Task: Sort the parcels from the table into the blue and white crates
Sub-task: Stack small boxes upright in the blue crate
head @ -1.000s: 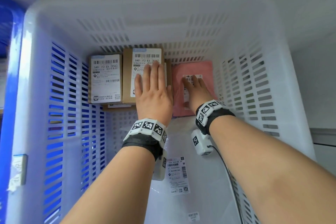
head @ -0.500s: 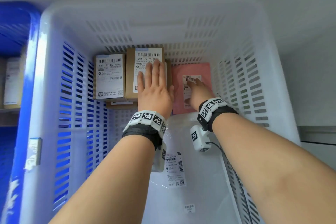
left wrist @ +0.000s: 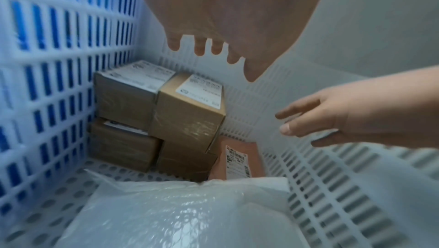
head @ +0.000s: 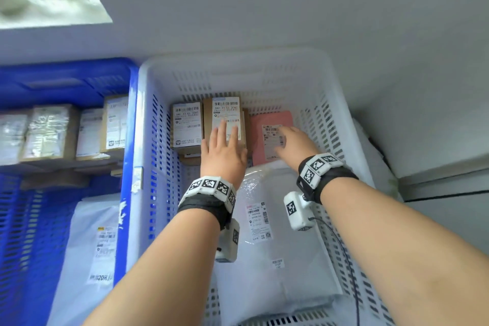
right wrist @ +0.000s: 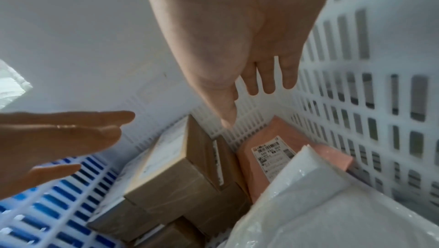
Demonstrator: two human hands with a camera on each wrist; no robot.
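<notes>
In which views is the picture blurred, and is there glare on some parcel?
Head view: sharp in the middle, smeared at the upper left corner. Left wrist view: left hand soft, glare on the white plastic bag. Right wrist view: both hands blurred.

head: steep downward, overhead | wrists: close, along fingers | shared: white crate (head: 341, 92)

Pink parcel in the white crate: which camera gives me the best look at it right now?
The head view: the pink parcel lies nearly face-on with its label up, though the right hand hovers over one side. The right wrist view shows it at a slant, partly under the white bag. The left wrist view shows only a narrow strip beside the boxes.
</notes>
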